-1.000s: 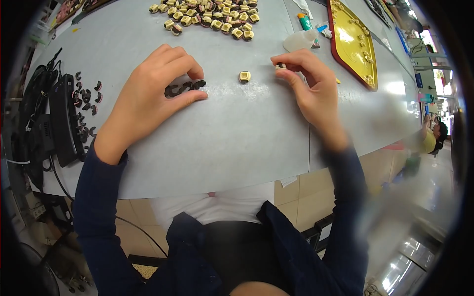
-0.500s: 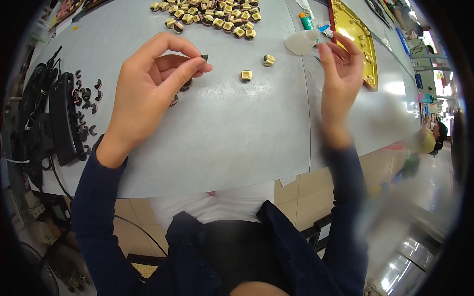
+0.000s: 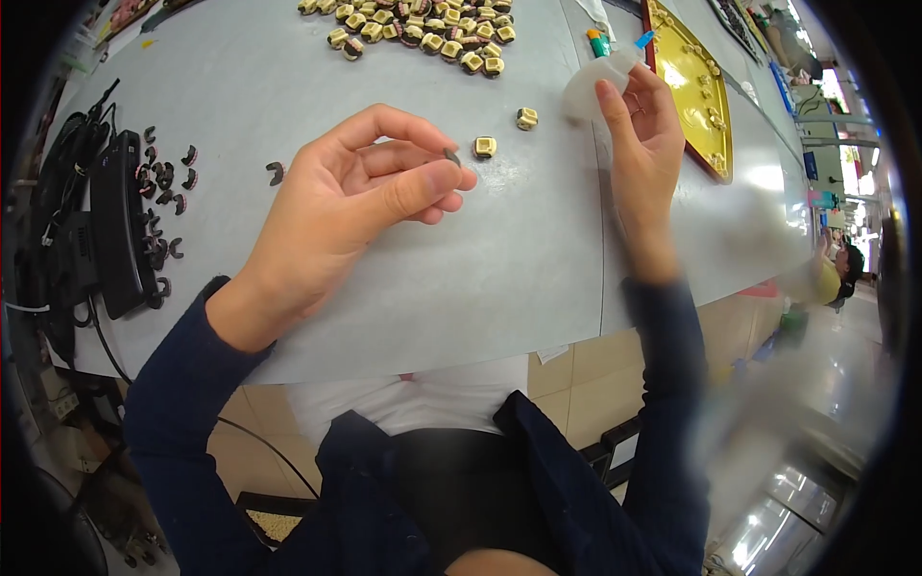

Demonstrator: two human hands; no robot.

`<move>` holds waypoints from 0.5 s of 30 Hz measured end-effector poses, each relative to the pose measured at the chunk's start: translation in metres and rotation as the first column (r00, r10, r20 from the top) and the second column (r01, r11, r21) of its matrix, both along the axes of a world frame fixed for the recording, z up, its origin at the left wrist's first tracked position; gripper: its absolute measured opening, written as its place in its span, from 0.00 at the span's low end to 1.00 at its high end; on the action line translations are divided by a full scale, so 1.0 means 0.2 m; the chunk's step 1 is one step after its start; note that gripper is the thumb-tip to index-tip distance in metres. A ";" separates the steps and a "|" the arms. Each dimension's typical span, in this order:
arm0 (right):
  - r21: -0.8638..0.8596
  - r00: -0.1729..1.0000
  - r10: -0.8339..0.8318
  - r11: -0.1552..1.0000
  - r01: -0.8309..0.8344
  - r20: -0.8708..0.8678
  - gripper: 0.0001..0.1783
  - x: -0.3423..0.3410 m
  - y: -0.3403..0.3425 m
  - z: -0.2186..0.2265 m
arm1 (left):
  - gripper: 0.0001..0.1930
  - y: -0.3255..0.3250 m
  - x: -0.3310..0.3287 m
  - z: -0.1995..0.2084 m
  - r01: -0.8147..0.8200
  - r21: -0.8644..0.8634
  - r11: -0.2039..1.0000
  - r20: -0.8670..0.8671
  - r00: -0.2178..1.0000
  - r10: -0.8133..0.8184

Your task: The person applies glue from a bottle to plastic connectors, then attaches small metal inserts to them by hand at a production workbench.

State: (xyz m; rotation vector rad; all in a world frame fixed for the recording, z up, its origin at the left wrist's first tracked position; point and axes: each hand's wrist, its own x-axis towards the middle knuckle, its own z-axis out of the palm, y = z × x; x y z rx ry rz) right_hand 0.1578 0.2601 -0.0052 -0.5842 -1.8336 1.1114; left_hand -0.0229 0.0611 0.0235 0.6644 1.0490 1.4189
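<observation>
My left hand (image 3: 360, 192) is closed in a pinch, a small dark piece (image 3: 450, 156) between thumb and index finger. Its full shape is hidden by the fingertips. On the right, my right hand (image 3: 643, 134) has thumb and fingers about the upper part of a translucent squeeze bottle (image 3: 593, 88) with a blue tip (image 3: 644, 39). The bottle is tilted and slightly blurred. Just beyond my left fingertips sits a cream-and-black block (image 3: 485, 148), and a second cream-and-black block (image 3: 527, 118) lies farther right. A dark curved piece (image 3: 277, 173) rests left of my left hand.
A pile of cream-and-black blocks (image 3: 432, 29) covers the far middle of the grey table (image 3: 461, 288). Dark curved pieces (image 3: 165, 175) lie at the left beside a black device (image 3: 120, 226) with cables. At far right stands a yellow tray (image 3: 687, 86) holding small pieces, near a green tube (image 3: 597, 43).
My left hand has moved right and nearer me with the dark piece, uncovering a curved piece. My right hand has closed on the squeeze bottle, whose blue tip has shifted up and right.
</observation>
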 end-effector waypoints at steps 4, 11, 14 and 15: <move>0.000 0.997 0.074 0.997 -0.074 -0.009 0.19 -0.01 -0.04 0.02 | 0.08 0.00 0.01 -0.02 0.009 0.058 0.998 -0.067 0.998 -0.005; -0.293 0.945 0.314 0.899 -0.327 -0.093 0.23 0.02 -0.10 0.08 | 0.10 0.00 0.04 -0.04 0.114 0.049 0.992 0.011 0.993 -0.114; -0.367 0.930 0.337 0.855 -0.367 -0.147 0.24 0.02 -0.11 0.11 | 0.14 0.00 0.08 -0.03 0.104 0.007 0.995 0.086 0.991 -0.104; -0.400 0.928 0.332 0.838 -0.371 -0.167 0.25 0.02 -0.12 0.12 | 0.16 0.00 0.09 -0.02 0.108 -0.003 0.994 0.095 0.990 -0.108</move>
